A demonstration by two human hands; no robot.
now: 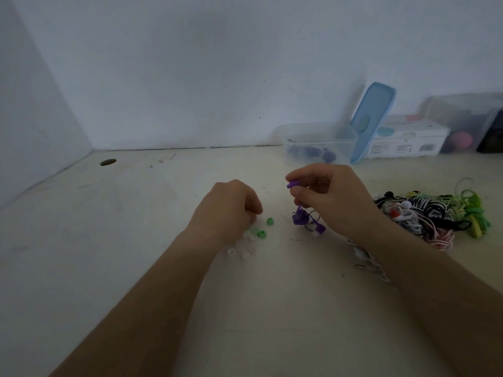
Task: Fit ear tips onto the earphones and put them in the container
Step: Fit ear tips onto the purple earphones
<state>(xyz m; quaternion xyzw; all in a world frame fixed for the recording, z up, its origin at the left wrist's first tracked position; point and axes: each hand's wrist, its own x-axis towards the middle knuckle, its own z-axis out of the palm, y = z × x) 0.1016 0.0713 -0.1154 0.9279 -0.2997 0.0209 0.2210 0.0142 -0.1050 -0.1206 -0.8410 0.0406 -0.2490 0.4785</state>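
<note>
My right hand [329,197] pinches a purple earbud [292,184] between thumb and fingers, a little above the table. Its purple cable [300,217] hangs down in a bundle onto the table below. My left hand [231,208] hovers with curled fingers over a small pile of white and green ear tips [251,240]; what its fingertips hold is hidden. One green ear tip [270,221] lies apart, between the hands. A clear plastic container [318,142] stands at the back with purple and blue items inside.
A light blue lid [371,121] leans against the container. A tangled heap of earphones [432,210] in white, black, pink and green lies at the right. White boxes and clear tubs [408,140] stand along the back wall. A dark hole [108,162] marks the table's far left.
</note>
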